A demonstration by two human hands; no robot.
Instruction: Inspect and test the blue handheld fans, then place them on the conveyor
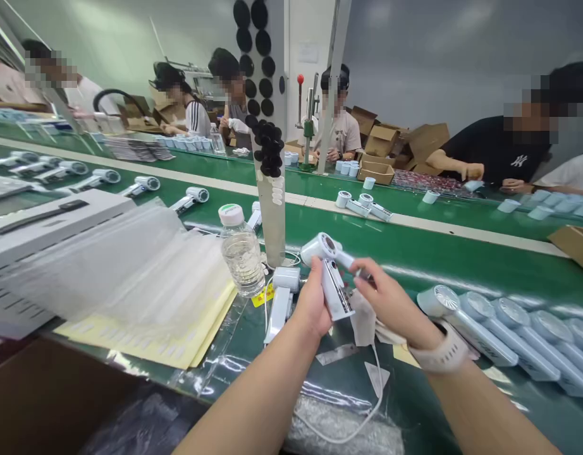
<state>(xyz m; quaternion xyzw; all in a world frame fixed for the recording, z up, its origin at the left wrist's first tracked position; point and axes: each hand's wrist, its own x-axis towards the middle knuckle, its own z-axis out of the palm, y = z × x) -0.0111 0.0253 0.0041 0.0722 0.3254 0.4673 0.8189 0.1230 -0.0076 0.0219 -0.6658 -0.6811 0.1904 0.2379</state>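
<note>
My left hand is closed round the handle of a small white handheld fan, held upright over the green belt. My right hand pinches something small at the fan's side near the head; I cannot make out what. A watch sits on my right wrist. A thin white cable hangs below the hands. A second white fan lies flat just left of my left hand.
A clear water bottle stands left of the fan, beside a stack of clear bags on yellow sheets. Pale blue fans lie in a row at right. An upright post with black pads stands behind. Other people work across the belt.
</note>
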